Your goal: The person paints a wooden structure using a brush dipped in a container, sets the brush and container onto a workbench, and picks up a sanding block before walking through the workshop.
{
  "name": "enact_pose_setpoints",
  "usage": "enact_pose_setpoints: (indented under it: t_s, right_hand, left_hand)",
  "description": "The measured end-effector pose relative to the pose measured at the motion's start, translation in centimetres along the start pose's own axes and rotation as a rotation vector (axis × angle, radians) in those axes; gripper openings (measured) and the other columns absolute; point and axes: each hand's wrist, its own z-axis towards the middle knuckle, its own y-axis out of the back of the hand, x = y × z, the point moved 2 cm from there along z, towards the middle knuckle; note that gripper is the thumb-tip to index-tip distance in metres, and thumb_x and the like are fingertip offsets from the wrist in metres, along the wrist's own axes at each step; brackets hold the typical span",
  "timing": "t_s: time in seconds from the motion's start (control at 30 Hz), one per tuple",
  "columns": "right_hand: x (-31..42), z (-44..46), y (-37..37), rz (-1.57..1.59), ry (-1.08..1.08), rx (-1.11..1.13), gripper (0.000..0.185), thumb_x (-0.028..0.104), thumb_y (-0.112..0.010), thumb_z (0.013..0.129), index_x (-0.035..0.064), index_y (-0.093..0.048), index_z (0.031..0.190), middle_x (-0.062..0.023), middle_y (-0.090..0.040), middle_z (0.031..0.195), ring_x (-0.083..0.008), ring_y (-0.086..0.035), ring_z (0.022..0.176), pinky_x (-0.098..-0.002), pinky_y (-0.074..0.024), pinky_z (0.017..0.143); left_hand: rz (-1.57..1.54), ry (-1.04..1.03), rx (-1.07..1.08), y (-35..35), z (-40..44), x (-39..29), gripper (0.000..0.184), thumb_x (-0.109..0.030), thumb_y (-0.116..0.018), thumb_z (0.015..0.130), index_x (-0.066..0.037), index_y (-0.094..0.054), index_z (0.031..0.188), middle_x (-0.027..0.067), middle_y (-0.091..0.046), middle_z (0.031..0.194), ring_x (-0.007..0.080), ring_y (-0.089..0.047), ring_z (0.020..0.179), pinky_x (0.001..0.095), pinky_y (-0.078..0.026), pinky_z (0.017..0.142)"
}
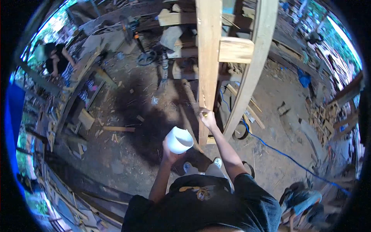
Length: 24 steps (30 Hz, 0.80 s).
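Note:
My left hand (169, 155) is closed around a white plastic container (178, 142) with an uneven cut rim, its opening tipped upward; what is inside cannot be made out. Against the lower part of a long upright plank (209, 65), my right hand (209, 120) is closed on a small, thin tool with a yellowish end, perhaps a brush. Its tip is too small to make out clearly. A short crosspiece (235, 50) joins this plank to a second, slanting plank (255, 73) on the right.
A blue cable (284, 152) crosses the dirt floor at right. A standing fan (143, 50) is behind, near stacked timber (181, 19). Wood scraps (119, 128) lie at left. One person (58, 60) sits at far left, another (303, 201) bends at lower right.

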Motion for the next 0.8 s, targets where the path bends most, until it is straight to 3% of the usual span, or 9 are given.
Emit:
enact_pose_setpoints:
  t_s: [0.1,0.17,0.33,0.4,0.47,0.57,0.67,0.73,0.8]
  right_hand:
    - [3.1,4.5,2.7,0.145,0.038,-0.011,0.014,0.01,-0.054,0.079,-0.0023,-0.059,0.074,-0.0095,-0.061,0.068,-0.0142,-0.058,0.064,-0.0273,-0.0451,0.059]
    - [10.0,7.6,7.3,0.19,0.147,-0.134,0.014,0.009,-0.054,0.08,-0.0034,-0.057,0.074,-0.0101,-0.061,0.073,-0.0146,-0.058,0.068,-0.0261,-0.0446,0.062]
    - [17.4,10.0,12.3,0.358,0.721,-0.408,0.008,0.004,-0.053,0.079,-0.0018,-0.057,0.075,-0.0125,-0.062,0.082,-0.0198,-0.06,0.075,-0.0275,-0.0452,0.07]
    - [13.5,9.0,10.6,0.39,0.453,-0.258,0.008,0.006,-0.053,0.079,0.0002,-0.058,0.078,-0.0129,-0.062,0.084,-0.0238,-0.06,0.078,-0.0289,-0.0461,0.071]
    - [6.9,5.9,7.4,0.216,0.548,-0.141,0.009,0.008,-0.053,0.076,0.0019,-0.059,0.078,-0.0125,-0.061,0.08,-0.0199,-0.06,0.07,-0.0278,-0.0471,0.064]
    - [-2.1,-0.7,4.6,-0.088,0.048,0.333,0.019,0.019,-0.054,0.074,0.001,-0.058,0.08,-0.0195,-0.059,0.072,-0.0324,-0.059,0.071,-0.0348,-0.0476,0.062]
    - [-3.0,-3.8,9.2,0.296,-0.22,0.326,0.012,0.011,-0.053,0.076,-0.0003,-0.057,0.075,-0.0106,-0.06,0.07,-0.0193,-0.061,0.066,-0.0289,-0.0464,0.06]
    - [0.4,-3.6,14.0,0.567,0.029,-0.003,0.005,-0.003,-0.05,0.075,0.0004,-0.054,0.073,-0.008,-0.054,0.068,-0.0116,-0.057,0.063,-0.0233,-0.0448,0.056]
    - [5.3,-3.2,19.2,0.855,-0.014,-0.061,0.005,0.0,-0.05,0.077,0.0012,-0.051,0.072,-0.0051,-0.05,0.07,-0.0126,-0.054,0.058,-0.0245,-0.0439,0.055]
  left_hand:
    - [0.29,-0.287,-0.193,-2.6,-1.0,-0.8,0.096,-0.022,-0.084,0.046,-0.001,-0.029,0.121,0.0168,-0.038,0.12,0.027,-0.042,0.11,0.0418,-0.034,0.093]
    - [-0.178,0.11,-0.036,1.6,2.2,2.3,0.074,-0.061,-0.056,0.067,-0.019,-0.034,0.124,0.0091,-0.039,0.122,0.0291,-0.043,0.109,0.0485,-0.042,0.08]
    - [-0.12,0.082,-0.008,-0.7,3.7,4.9,0.067,-0.07,-0.038,0.071,-0.027,-0.037,0.122,0.0025,-0.043,0.121,0.026,-0.044,0.108,0.0426,-0.047,0.067]
    - [-0.144,0.113,0.014,-1.5,4.0,5.3,0.068,-0.07,-0.038,0.071,-0.027,-0.037,0.123,0.0025,-0.042,0.122,0.0265,-0.043,0.109,0.0437,-0.045,0.07]
    - [-0.122,0.084,0.029,-2.0,4.5,5.1,0.069,-0.07,-0.039,0.07,-0.027,-0.036,0.124,0.0023,-0.04,0.124,0.0266,-0.041,0.111,0.045,-0.041,0.074]
    - [-0.056,-0.005,0.055,-2.6,5.3,3.6,0.072,-0.07,-0.039,0.069,-0.027,-0.034,0.126,0.0021,-0.037,0.127,0.0269,-0.037,0.115,0.047,-0.035,0.081]
    - [0.046,-0.095,0.078,-3.0,6.2,1.9,0.074,-0.07,-0.04,0.069,-0.026,-0.032,0.128,0.0019,-0.034,0.13,0.0271,-0.033,0.118,0.049,-0.029,0.088]
    - [-0.046,0.023,0.0,-2.2,7.7,2.1,0.078,-0.072,-0.038,0.068,-0.025,-0.029,0.13,0.0031,-0.032,0.132,0.0272,-0.032,0.12,0.052,-0.028,0.089]
    - [0.113,-0.192,0.001,-4.6,7.4,2.1,0.091,-0.016,-0.08,0.052,-0.015,-0.028,0.127,0.0105,-0.032,0.129,0.0249,-0.033,0.118,0.0464,-0.032,0.093]
